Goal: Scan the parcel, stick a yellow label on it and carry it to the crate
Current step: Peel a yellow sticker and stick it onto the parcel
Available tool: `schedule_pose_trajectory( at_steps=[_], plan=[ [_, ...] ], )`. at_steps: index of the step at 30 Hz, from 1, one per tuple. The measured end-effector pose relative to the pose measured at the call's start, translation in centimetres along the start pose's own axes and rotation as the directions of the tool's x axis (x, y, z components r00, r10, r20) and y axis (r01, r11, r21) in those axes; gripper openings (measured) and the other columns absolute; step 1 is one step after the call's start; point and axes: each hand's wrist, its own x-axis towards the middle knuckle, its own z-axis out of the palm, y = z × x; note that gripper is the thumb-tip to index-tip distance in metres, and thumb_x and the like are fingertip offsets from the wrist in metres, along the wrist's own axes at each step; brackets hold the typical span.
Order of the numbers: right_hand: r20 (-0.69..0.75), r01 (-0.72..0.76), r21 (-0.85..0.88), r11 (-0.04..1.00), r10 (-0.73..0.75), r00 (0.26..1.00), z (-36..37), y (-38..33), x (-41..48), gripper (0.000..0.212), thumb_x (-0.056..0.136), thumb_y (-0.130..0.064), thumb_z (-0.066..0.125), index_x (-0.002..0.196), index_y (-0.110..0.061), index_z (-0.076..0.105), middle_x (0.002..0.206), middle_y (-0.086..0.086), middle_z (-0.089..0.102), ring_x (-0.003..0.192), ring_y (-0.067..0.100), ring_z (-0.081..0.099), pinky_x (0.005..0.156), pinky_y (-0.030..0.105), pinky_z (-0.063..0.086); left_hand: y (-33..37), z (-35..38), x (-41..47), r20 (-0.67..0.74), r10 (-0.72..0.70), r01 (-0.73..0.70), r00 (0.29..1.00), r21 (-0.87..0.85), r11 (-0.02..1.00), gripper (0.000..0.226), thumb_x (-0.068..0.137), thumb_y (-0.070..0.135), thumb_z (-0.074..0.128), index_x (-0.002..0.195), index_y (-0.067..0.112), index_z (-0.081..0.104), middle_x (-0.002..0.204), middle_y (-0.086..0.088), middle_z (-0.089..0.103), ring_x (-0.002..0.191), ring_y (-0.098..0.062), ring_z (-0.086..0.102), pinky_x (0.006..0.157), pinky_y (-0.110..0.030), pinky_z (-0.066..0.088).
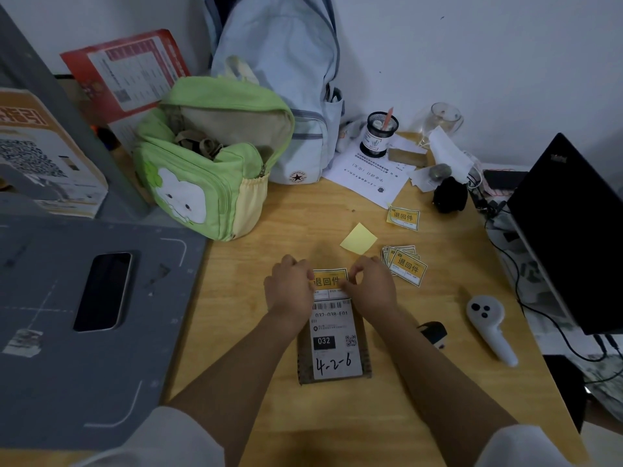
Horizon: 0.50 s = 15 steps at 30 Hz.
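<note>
From the head camera, the sticking step looks to be in hand: the parcel [332, 345] lies flat on the counter [421, 332], and the left hand [290, 288] and right hand [369, 284] each pinch a side of a yellow label [329, 279] at the parcel's far end. Next, I think the label needs pressing down flat and smooth, and then the parcel needs lifting. No crate shows, and the hands hide the label's edges, so I cannot tell if it is stuck down.
</note>
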Motion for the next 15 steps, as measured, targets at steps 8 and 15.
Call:
schedule_pose_trajectory(
  at_steps=[8,15],
  plan=[
    [0.169,0.249,-0.132,0.959,-0.226,0.959,0.0,0.5,0.2,0.033,0.092,-0.020,0.055,0.122,-0.027,0.066,0.124,0.000,0.063,0.116,0.023,0.054,0.096,0.036,0.043,-1.1,-0.1,0.4,0.133,0.110,-0.124,0.985,0.104,0.987,0.036,0.093,0.025,0.053,0.127,0.032,0.060,0.136,0.007,0.054,0.127,-0.020,0.042,0.103,-0.040,0.029],
    [0.271,0.087,0.058,0.995,-0.099,0.957,-0.3,1.0,0.2,0.032,0.095,-0.026,0.053,0.126,-0.023,0.061,0.121,0.004,0.059,0.111,0.021,0.056,0.093,0.036,0.047,-1.8,-0.3,0.9,0.255,-0.047,0.073,0.966,-0.092,0.993,0.036,0.092,0.032,0.056,0.128,0.033,0.059,0.127,-0.001,0.059,0.122,-0.027,0.051,0.103,-0.046,0.039]
  ],
)
